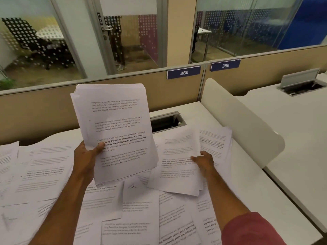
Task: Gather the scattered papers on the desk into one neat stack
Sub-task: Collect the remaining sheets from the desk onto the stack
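Left hand (86, 156) grips raised stack (115, 131), thumb pinching its front. Right hand (203, 161) on small pile (178, 167) atop loose papers (49, 174) on desk (265, 188); fingers probably curled under edge, blurred.

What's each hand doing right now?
Left hand: grips the raised paper stack.
Right hand: pinches a smaller bundle of sheets.

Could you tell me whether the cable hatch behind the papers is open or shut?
Open: the cable hatch shows a dark cavity, lid raised.
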Motion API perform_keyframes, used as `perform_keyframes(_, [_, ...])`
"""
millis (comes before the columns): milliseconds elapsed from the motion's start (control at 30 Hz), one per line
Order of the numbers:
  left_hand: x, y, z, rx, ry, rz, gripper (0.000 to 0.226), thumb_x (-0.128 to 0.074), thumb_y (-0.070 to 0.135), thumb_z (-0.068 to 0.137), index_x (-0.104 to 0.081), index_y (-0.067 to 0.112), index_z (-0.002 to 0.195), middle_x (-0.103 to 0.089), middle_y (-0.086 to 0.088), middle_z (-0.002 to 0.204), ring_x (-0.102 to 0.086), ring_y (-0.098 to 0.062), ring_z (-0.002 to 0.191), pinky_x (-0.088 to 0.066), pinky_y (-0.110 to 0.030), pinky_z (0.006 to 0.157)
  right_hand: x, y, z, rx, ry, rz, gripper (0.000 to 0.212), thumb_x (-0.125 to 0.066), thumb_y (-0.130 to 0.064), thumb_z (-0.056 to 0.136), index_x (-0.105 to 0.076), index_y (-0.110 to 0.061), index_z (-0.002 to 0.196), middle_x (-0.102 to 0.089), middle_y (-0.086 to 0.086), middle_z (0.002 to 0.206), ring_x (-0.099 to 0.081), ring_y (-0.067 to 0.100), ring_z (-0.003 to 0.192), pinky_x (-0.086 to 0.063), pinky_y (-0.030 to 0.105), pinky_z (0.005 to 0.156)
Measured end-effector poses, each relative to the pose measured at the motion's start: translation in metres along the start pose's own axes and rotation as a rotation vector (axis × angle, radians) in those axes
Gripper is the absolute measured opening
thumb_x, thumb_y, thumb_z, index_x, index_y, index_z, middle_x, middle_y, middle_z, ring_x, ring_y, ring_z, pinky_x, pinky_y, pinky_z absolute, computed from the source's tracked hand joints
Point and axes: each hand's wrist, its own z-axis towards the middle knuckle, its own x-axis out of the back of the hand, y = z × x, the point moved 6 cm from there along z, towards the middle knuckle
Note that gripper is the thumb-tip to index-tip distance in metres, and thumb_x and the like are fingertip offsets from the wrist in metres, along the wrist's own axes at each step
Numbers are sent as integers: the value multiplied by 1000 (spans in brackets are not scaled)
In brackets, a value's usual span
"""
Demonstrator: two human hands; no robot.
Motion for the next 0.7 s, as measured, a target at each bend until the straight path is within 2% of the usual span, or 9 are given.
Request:
perform_keyframes(100, [0,8,-8,-8,-25,-9,29,-73,8,89,-67,23,113,-76,-1,109,-74,-30,93,-60,-46,79,21,-4,-14,-5,-85,119,43,-74,4,83,-63,1,125,-67,16,126,-66,32,107,-52,43,100])
perform_keyframes(167, [-2,11,-15,-10,-48,-24,29,-72,7,89,-67,23,112,-77,0,107,-74,-29,93,-60,-47,80,40,1,-27,-25,-146,109,42,-74,3,84,-63,3,124,-67,18,125,-66,31,103,-53,41,97])
perform_keyframes(233, [-6,13,-23,-11,-85,-38,29,-72,7,89,-68,24,111,-78,2,104,-76,-26,90,-61,-46,79,63,12,-40,-44,-157,52,40,-75,2,84,-63,4,122,-67,20,124,-66,35,108,-52,47,100])
perform_keyframes(300, [-10,13,-32,-7,-118,-59,30,-72,5,88,-69,23,111,-78,-1,107,-75,-29,94,-60,-47,81,86,27,-54,-63,-121,15,38,-76,0,83,-64,4,119,-69,21,119,-66,38,111,-49,54,102])
perform_keyframes(367, [-16,11,-43,-3,-144,-81,30,-73,4,87,-70,23,110,-77,-4,109,-74,-32,97,-59,-49,83,107,43,-66,-65,-73,22,38,-75,0,84,-64,6,119,-69,23,118,-66,39,108,-50,54,101])
perform_keyframes(467, [-23,11,-60,-4,-174,-79,31,-73,4,87,-70,23,112,-76,-7,112,-73,-34,98,-59,-51,84,135,67,-78,-43,19,175,32,-72,4,86,-62,4,117,-68,26,118,-67,35,96,-55,49,92])
perform_keyframes(567, [-26,15,-70,-23,-180,-71,30,-73,6,87,-71,24,111,-77,-6,111,-75,-32,96,-60,-48,81,157,79,-82,-24,36,339,35,-69,1,89,-59,0,123,-67,23,123,-66,36,103,-52,52,96])
perform_keyframes(633, [-28,17,-75,-28,-176,-63,29,-73,6,87,-71,25,109,-78,-3,107,-76,-28,92,-62,-46,78,164,84,-84,-35,-36,314,40,-69,1,89,-58,3,128,-66,24,125,-65,40,110,-50,55,100])
perform_keyframes(700, [-30,18,-81,-27,-173,-62,29,-73,6,87,-71,24,109,-78,-2,106,-76,-27,91,-62,-46,77,167,91,-85,-57,-110,172,42,-70,2,88,-58,6,127,-66,26,123,-65,41,109,-51,53,99])
